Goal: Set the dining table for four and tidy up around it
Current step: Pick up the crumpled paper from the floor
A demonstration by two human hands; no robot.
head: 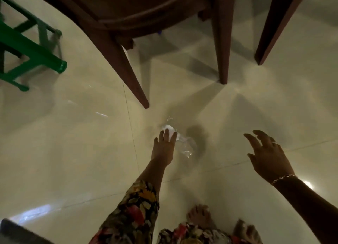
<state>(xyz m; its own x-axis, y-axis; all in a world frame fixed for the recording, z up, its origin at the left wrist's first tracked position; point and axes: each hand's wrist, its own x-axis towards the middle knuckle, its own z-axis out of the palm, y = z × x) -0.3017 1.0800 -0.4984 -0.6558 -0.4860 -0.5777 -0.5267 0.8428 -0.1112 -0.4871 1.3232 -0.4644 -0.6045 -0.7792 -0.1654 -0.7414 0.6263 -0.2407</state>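
Pale tiled floor (73,152), a brown chair (128,15) over it, a green stool (27,48) to the left. Near the chair's front leg lies a clear plastic bottle (184,145) (crumpled, so probably light, slippery and quick to flatten); I'd take it round the middle. The left hand (163,147) lays fingers on its white end, grip unclear. The right hand (265,156) hovers spread, empty.
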